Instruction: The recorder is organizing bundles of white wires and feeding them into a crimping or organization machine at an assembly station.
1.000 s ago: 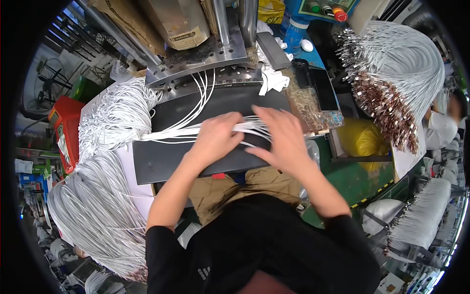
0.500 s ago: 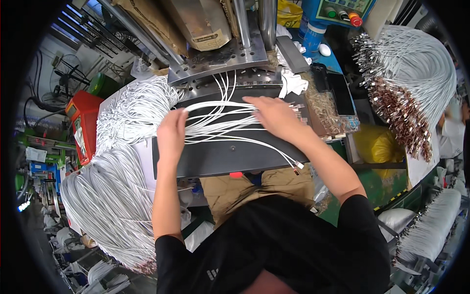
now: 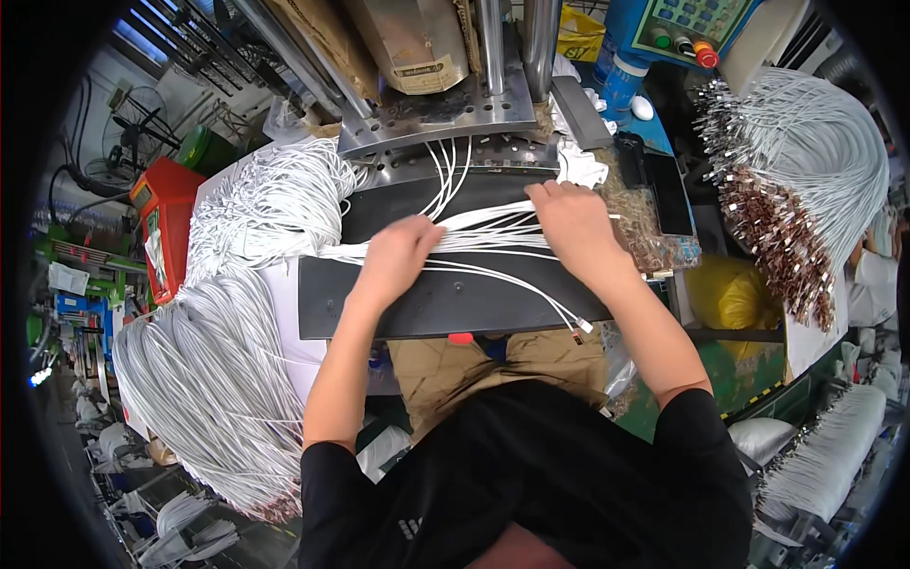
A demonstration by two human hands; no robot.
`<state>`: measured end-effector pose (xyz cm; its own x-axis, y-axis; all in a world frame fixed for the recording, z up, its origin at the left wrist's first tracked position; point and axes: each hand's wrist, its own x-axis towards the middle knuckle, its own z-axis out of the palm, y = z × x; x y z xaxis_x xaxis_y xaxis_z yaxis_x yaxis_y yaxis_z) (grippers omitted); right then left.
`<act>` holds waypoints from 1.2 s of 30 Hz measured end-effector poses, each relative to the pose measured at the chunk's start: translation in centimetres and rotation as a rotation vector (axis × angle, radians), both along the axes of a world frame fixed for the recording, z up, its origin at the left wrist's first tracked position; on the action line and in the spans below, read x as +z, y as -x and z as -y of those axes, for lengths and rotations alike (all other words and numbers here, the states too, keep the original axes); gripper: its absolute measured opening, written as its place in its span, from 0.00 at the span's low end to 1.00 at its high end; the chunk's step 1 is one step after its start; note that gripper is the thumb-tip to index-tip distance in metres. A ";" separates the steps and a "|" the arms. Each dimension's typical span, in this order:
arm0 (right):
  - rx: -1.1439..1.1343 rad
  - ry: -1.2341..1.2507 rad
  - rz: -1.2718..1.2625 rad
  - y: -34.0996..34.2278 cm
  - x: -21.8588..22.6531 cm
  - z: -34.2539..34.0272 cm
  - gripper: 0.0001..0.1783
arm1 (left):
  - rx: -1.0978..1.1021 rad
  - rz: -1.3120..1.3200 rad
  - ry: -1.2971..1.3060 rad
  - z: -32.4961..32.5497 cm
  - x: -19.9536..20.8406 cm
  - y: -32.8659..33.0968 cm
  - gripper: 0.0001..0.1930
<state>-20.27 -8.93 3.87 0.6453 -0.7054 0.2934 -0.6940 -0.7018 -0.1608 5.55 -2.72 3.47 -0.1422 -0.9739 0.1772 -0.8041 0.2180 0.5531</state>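
Note:
Across the black worktop (image 3: 389, 303) lies a bundle of white cables (image 3: 488, 228). My left hand (image 3: 396, 254) closes round it on its left part, thumb toward the right. My right hand (image 3: 576, 223) grips the bundle's right part from above, near the connector ends, which it mostly hides. Two cables stray from the bundle toward the near right, and their small connectors (image 3: 582, 327) rest near the worktop's front edge. A few more white cables (image 3: 445, 185) run up from the bundle toward the press plate.
The steel press (image 3: 441, 128) with round posts stands just beyond the worktop. Heaped white cables (image 3: 275, 204) and a long cable bundle (image 3: 209, 379) lie at left, beside a red device (image 3: 171, 213). A control panel (image 3: 697, 28), a phone (image 3: 669, 194) and coiled cables (image 3: 806, 142) are at right.
My left hand has slid right along the cables and now sits closer to my right hand. The strands between the hands lie more tightly gathered. The whole view has shifted slightly.

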 end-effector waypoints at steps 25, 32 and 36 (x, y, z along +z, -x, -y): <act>0.298 0.087 0.196 0.3 -1.0 -0.7 0.12 | -0.212 -0.897 -0.814 -4.7 -0.3 7.1 0.18; -0.034 -0.418 0.755 0.8 -1.7 3.0 0.16 | -0.148 -1.094 -0.826 -3.9 -1.3 6.6 0.15; 0.117 -0.901 0.792 -1.2 -3.2 0.8 0.19 | -0.056 -1.157 -0.913 -3.3 -1.8 8.1 0.14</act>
